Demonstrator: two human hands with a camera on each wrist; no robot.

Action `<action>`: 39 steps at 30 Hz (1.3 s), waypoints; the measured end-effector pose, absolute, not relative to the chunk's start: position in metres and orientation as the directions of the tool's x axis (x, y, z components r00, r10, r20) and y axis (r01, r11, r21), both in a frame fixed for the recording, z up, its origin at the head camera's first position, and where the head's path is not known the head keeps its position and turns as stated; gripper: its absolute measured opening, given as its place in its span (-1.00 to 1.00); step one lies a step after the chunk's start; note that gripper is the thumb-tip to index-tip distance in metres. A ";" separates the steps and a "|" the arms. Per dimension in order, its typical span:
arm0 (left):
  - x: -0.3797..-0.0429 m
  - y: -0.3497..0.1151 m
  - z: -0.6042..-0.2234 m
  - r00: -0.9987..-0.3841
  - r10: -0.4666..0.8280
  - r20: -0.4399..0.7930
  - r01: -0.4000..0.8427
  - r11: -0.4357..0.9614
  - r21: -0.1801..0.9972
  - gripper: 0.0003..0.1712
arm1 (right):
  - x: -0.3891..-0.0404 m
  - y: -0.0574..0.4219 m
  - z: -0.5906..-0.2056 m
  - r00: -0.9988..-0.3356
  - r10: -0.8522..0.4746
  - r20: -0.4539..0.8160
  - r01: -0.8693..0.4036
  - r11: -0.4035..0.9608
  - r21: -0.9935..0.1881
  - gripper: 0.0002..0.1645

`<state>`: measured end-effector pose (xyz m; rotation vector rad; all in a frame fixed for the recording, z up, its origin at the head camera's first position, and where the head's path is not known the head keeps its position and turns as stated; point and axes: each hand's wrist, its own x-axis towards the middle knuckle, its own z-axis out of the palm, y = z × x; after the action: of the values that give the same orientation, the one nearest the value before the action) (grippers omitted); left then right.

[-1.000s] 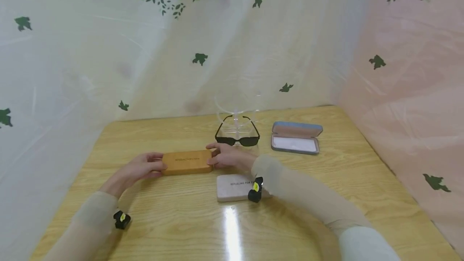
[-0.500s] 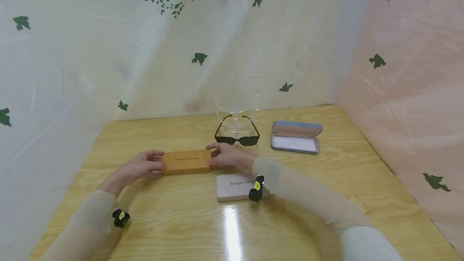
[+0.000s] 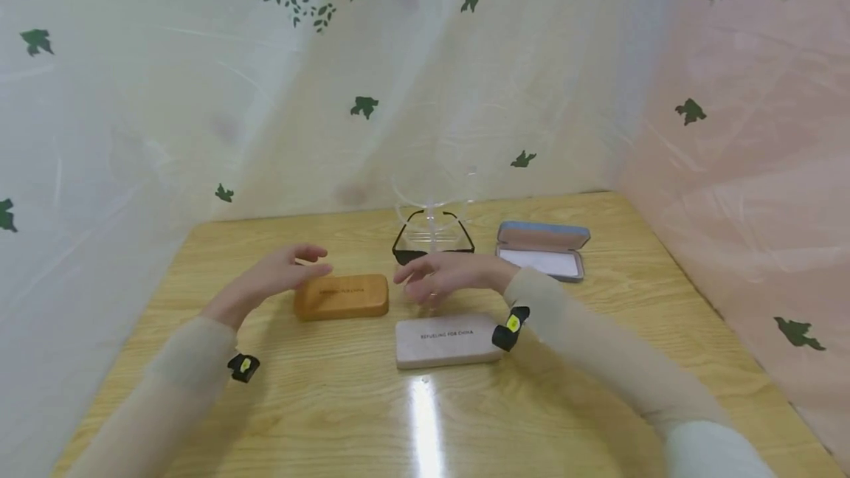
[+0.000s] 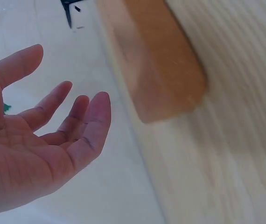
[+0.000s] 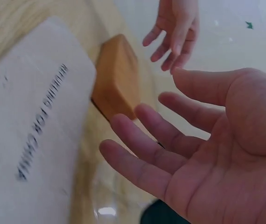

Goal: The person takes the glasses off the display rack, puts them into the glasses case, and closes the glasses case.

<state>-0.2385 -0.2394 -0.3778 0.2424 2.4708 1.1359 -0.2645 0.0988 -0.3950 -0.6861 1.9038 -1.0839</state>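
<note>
An orange glasses case (image 3: 341,299), its lid down, lies left of centre on the wooden table. My left hand (image 3: 282,271) is over its left end, fingers loosely bent and holding nothing; the left wrist view shows this hand (image 4: 49,126) apart from the case (image 4: 165,60). To the right of the case my right hand (image 3: 451,275) hovers with relaxed fingers, nothing in its grasp. Below that hand lies a pale glasses case (image 3: 445,349) lettered "REFUELING FOR CHINA". Behind the right hand, black sunglasses (image 3: 410,255) are partly hidden by its fingers.
At the back right a blue glasses case (image 3: 544,229) stands with its lid up, a white cloth or paper (image 3: 547,262) inside. A clear plastic stand (image 3: 432,205) rises behind the sunglasses. Leaf-printed curtains (image 3: 265,109) border the wooden table (image 3: 319,404).
Both hands have let go of the orange case and lifted off. The left moved up and right, the right moved away to the right. The case stays where it was.
</note>
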 end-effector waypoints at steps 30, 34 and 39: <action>-0.269 -0.123 -0.421 -0.956 0.270 -0.117 -0.059 0.214 0.975 -0.34 | -0.273 0.196 -0.445 -0.888 -0.453 -0.079 0.025 0.125 -0.992 -0.19; -0.270 -0.118 -0.427 -0.965 0.236 -0.116 -0.077 0.168 0.983 -0.35 | -0.274 0.191 -0.448 -0.895 -0.440 -0.074 0.030 0.105 -0.994 -0.18; -0.269 -0.115 -0.431 -0.971 0.212 -0.108 -0.078 0.146 0.986 -0.37 | -0.275 0.186 -0.451 -0.906 -0.416 -0.077 0.025 0.129 -0.991 -0.17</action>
<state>-0.2692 -0.1153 -0.4312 0.1318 2.1993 1.9147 -0.2753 0.1859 -0.4515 -0.3800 2.0777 -1.8358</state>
